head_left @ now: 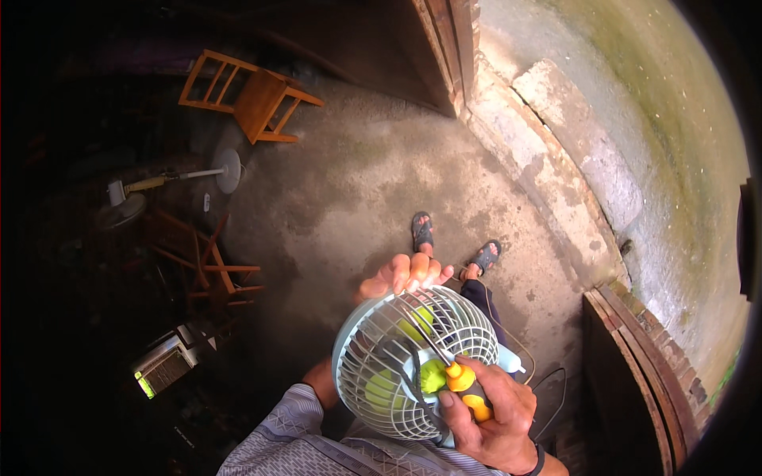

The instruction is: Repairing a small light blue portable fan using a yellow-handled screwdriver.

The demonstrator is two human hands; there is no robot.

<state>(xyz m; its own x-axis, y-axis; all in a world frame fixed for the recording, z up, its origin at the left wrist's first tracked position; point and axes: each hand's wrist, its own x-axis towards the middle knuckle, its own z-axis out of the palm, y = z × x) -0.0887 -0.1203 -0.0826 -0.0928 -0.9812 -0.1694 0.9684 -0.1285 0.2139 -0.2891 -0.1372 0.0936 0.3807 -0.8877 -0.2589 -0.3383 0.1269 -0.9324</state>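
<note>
A small round table fan [381, 357] with a pale wire grille and yellow-green blades sits in front of me, grille facing up. My left hand [403, 274] grips its far rim, fingers curled over the edge. My right hand [494, 412] holds a screwdriver with an orange and yellow handle [467, 385]; its metal shaft runs across the grille toward the far rim. My sandalled feet [452, 242] stand on the concrete floor below.
A wooden chair [248, 97] lies tipped at the upper left. A pedestal fan [171, 181] lies on the floor beside more wooden chairs [208, 266]. Wooden door leaves [446, 44] stand at the top and lower right [643, 365], with a stone threshold [556, 159] between. A cable [548, 381] trails on the floor at right.
</note>
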